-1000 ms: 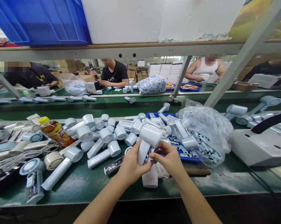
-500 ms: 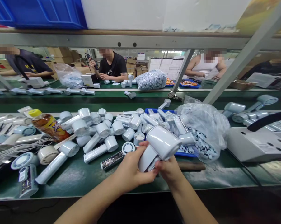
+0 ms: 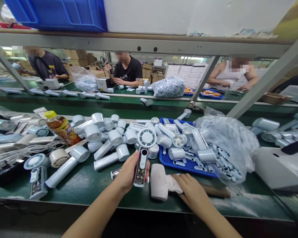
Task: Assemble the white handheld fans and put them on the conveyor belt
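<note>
1. Holding a pale blue-white plastic handheld fan [image 3: 143,155] upright, the left hand [image 3: 127,172] has it alone, just above a green conveyor bench [image 3: 89,195]. The round slotted grille sits on top, and a dark panel runs down the slim handle. Can't tell from here what that panel is.
2. My guess on handling: light, stiff and hollow, with a smooth shell that could slip a bit. I'd grab the handle and stay off the grille and dark panel, since those look like the delicate bits.
3. Left hand is closed around the handle, fingers curled behind it, with the thumb side hidden from this angle.
4. The right hand [image 3: 192,193] lies flat with its fingers together, pressed onto a soft white cloth [image 3: 161,182], next to a dark wooden stick [image 3: 215,191].
5. Nearby there's a heap of loose pale blue-white fans [image 3: 106,138], a blue plastic tray [image 3: 175,167] full of fan parts, and a clear plastic bag [image 3: 228,148] stuffed with small blue-white pieces.
6. Compared with the shot half a second earlier, both hands aren't sharing the fan anymore. It was lying sideways between them, and now it's standing up in the left hand with the grille facing the camera, while the right hand has dropped onto the cloth.
</note>
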Tool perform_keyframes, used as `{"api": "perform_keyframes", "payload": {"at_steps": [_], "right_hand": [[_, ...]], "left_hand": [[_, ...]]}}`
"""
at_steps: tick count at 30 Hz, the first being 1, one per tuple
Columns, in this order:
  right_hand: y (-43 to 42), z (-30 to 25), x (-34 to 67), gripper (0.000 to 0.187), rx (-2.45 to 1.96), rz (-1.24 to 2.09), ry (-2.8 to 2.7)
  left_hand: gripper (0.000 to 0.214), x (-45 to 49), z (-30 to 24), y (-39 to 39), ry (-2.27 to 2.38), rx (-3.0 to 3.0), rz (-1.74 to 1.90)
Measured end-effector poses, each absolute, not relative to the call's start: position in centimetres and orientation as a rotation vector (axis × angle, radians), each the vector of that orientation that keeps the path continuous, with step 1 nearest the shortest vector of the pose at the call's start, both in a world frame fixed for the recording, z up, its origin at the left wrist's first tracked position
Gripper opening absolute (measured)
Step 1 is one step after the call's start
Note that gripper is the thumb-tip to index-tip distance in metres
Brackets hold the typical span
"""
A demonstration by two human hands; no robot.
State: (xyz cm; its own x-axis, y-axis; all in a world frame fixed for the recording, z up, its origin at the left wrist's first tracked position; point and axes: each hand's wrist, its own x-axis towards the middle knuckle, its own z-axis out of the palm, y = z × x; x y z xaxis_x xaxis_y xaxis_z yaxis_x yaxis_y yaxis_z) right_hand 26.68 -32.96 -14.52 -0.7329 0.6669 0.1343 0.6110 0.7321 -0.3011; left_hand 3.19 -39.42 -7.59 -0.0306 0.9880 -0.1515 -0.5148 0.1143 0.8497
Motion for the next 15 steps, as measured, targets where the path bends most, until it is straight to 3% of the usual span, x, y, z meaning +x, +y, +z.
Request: {"api": "perform_keyframes", "payload": {"at_steps": [2,5,10,15], "right_hand": [[-33.2,-14.8,27.4,0.028,-0.991,0.353,-2.662],[-34.4,-13.6,27.7,0.025,-0.99,0.691,-2.371],[-38.2,-11.4,25.2,0.048,-1.053,1.429,-1.478],[-39.1,-11.2,22.3,0.053,-1.074,1.657,-1.368]], "left_hand": [[0.041,3.3,-8.0,-39.4,0.955,0.626,1.438],[0.038,3.6,-8.4,-39.2,1.066,0.644,1.554],[0.042,4.4,-8.3,-38.8,1.192,0.613,1.636],[0.038,5.3,-8.5,-38.8,1.264,0.663,1.686]]}}
